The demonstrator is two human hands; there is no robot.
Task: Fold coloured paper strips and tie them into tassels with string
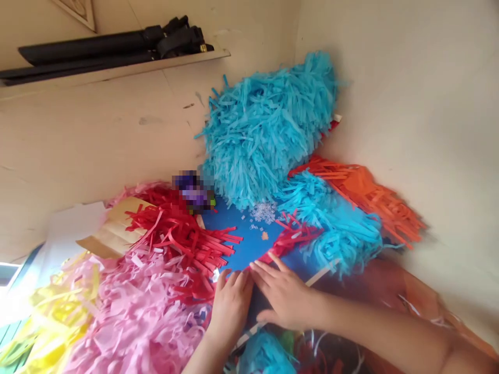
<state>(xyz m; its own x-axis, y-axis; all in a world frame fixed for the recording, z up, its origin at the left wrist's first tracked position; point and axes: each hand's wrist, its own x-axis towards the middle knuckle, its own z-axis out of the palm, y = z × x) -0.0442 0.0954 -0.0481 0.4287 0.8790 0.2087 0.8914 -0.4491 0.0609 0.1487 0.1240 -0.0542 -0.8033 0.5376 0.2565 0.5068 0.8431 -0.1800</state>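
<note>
My left hand (231, 304) and my right hand (283, 293) lie side by side on a blue board (249, 241), fingers stretched out flat. Their fingertips press on a thin strip of red fringed paper (290, 236) along the board's near part. Neither hand grips anything. A mound of red paper fringe (183, 236) lies just left of my left hand. Turquoise fringe (335, 228) lies to the right of my right hand.
A big turquoise fringed shape (268, 124) leans in the wall corner. Orange fringe (370, 195) lies at the right, pink fringe (132, 317) and yellow fringe (58, 306) at the left. Small clear bits (264, 212) sit on the board. A wall shelf (117, 67) holds black poles.
</note>
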